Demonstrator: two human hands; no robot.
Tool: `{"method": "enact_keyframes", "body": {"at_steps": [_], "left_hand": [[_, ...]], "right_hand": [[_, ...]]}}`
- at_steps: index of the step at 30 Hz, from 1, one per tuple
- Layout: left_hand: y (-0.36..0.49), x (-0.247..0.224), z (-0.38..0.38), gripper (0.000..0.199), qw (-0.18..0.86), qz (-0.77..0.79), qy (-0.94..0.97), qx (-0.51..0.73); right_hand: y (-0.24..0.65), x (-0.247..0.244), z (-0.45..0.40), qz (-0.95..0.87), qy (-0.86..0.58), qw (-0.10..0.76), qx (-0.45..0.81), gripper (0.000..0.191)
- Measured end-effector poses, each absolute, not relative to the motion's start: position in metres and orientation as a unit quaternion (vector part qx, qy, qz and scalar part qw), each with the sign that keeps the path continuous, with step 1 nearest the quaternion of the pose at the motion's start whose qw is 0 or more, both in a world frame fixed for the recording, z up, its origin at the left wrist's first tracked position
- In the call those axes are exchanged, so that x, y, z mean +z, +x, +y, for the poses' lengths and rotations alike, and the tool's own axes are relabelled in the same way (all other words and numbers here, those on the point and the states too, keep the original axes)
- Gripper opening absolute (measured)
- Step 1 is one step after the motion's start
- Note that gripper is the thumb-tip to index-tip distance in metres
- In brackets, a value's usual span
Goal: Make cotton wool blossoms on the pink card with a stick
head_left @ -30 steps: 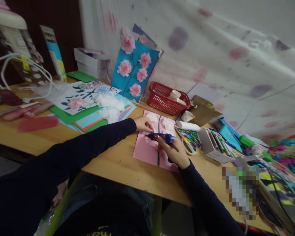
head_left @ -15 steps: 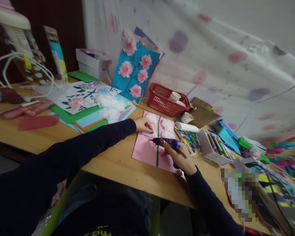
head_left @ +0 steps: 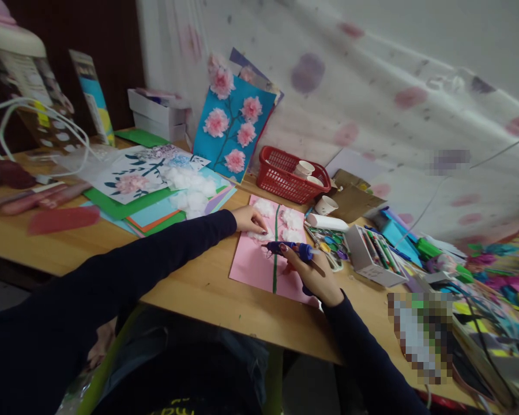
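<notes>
A pink sheet (head_left: pixel 247 262) lies on the table with a green stripe (head_left: pixel 275 265) running down its middle. White cotton tufts (head_left: pixel 292 219) sit on both sides of the stripe, toward the far end. My left hand (head_left: pixel 249 219) rests at the sheet's left side, its fingers drawn together on a cotton tuft (head_left: pixel 258 236). Above the sheet, my right hand (head_left: pixel 318 276) is wrapped round a dark blue glue gun (head_left: pixel 303 251). A glue stick protrudes from the gun's back, and its nozzle points left, just nearer me than my left fingertips. The trigger is hidden by my fingers.
Behind the sheet are a red basket (head_left: pixel 281 181) with paper cups and a blue flower picture (head_left: pixel 225 138) leaning upright. Coloured paper (head_left: pixel 155 214) and loose cotton (head_left: pixel 192 187) lie left. A pen box (head_left: pixel 372 262) and scissors (head_left: pixel 328 245) are right.
The whole view has shifted slightly. Both hands, the glue gun and the cotton keep nearly the same places over the pink sheet.
</notes>
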State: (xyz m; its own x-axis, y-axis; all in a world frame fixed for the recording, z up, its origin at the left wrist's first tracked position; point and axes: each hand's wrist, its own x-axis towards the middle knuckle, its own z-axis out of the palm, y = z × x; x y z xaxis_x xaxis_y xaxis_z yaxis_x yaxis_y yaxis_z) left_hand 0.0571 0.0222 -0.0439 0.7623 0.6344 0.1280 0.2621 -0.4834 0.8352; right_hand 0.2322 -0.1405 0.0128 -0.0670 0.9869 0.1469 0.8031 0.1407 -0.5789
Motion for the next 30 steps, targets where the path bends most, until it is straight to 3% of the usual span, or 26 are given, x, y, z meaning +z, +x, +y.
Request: {"method": "enact_keyframes", "body": {"at_steps": [18,22,30], "left_hand": [[0.056,-0.046,0.022,0.029,0.443,0.257,0.826,0.235],[0.055,-0.041,0.019,0.028,0.439,0.248,0.833,0.228],[0.054,-0.040,0.018,0.032,0.422,0.280,0.831,0.231]], "right_hand": [[0.239,0.013,-0.140,-0.714,-0.669,0.202,0.045,0.047],[0.234,0.024,-0.143,-0.733,-0.647,0.190,0.093,0.046],[0.249,0.031,-0.145,-0.614,-0.671,0.360,0.206,0.055]]}}
